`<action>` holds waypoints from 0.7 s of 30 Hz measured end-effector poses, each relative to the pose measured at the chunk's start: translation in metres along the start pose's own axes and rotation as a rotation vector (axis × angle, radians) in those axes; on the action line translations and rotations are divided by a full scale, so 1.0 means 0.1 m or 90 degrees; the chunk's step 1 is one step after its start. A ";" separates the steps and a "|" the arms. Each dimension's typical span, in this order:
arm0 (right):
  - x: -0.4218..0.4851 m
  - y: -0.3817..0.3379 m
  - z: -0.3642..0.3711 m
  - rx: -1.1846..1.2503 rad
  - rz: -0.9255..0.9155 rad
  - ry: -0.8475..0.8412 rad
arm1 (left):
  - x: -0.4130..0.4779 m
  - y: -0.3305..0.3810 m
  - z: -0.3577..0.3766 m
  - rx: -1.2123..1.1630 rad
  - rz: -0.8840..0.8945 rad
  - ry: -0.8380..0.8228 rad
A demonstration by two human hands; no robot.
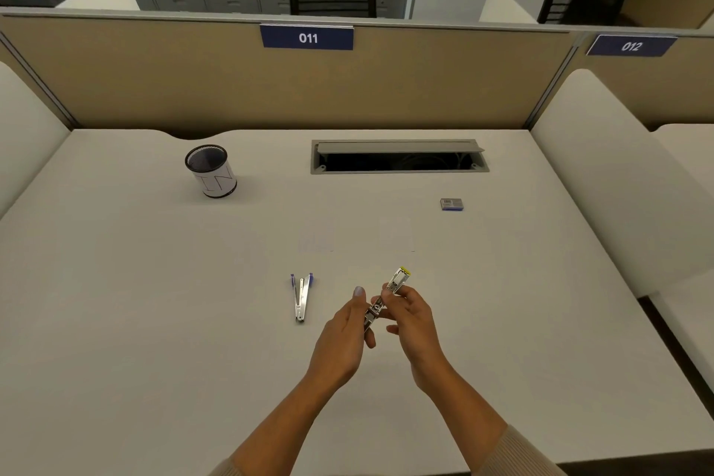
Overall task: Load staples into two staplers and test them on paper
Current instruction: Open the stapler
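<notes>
One slim silver stapler, yellow-tipped, tilted, held by left hand, right hand

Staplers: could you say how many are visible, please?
2. The left hand and right hand hold the yellow-tipped stapler; the blue-tipped stapler lies open on the desk, left of them.

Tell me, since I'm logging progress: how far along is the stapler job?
Early. Done: the blue stapler lies opened on the desk; whether it holds staples cannot be told. In hand: the left hand and right hand grip the yellow stapler, opened out above the desk. Left: the staple box sits apart to the right and no stapled paper shows, so loading and testing seem to remain.
</notes>
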State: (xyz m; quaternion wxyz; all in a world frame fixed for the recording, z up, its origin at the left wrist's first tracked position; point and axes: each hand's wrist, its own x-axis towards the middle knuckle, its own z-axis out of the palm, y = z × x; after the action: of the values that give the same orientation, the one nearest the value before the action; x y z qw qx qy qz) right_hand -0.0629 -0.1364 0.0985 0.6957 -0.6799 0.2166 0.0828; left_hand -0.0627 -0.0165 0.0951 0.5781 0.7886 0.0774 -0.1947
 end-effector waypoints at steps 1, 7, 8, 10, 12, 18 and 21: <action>0.00 0.00 0.01 0.001 0.000 0.005 | 0.00 -0.01 0.00 0.002 0.000 0.001; -0.01 0.00 0.03 -0.017 -0.050 0.015 | 0.00 -0.03 0.01 0.024 -0.003 0.005; -0.01 0.00 0.03 -0.023 -0.064 0.011 | 0.00 -0.03 0.01 0.025 -0.002 0.009; -0.01 0.00 0.04 -0.029 -0.082 0.007 | 0.00 -0.03 0.01 0.027 -0.001 0.016; -0.01 0.00 0.04 -0.027 -0.090 0.013 | 0.00 -0.03 0.00 0.049 0.009 0.020; 0.00 0.00 0.07 -0.001 -0.077 0.048 | 0.01 -0.03 -0.01 0.145 0.039 0.026; 0.00 -0.01 0.07 0.018 -0.058 0.044 | -0.01 -0.04 0.01 0.139 0.036 0.030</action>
State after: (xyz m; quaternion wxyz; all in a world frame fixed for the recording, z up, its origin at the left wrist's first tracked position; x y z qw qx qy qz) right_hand -0.0613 -0.1297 0.0989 0.7004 -0.6815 0.2106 0.0240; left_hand -0.0652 -0.0160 0.0922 0.4921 0.8531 0.0466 -0.1671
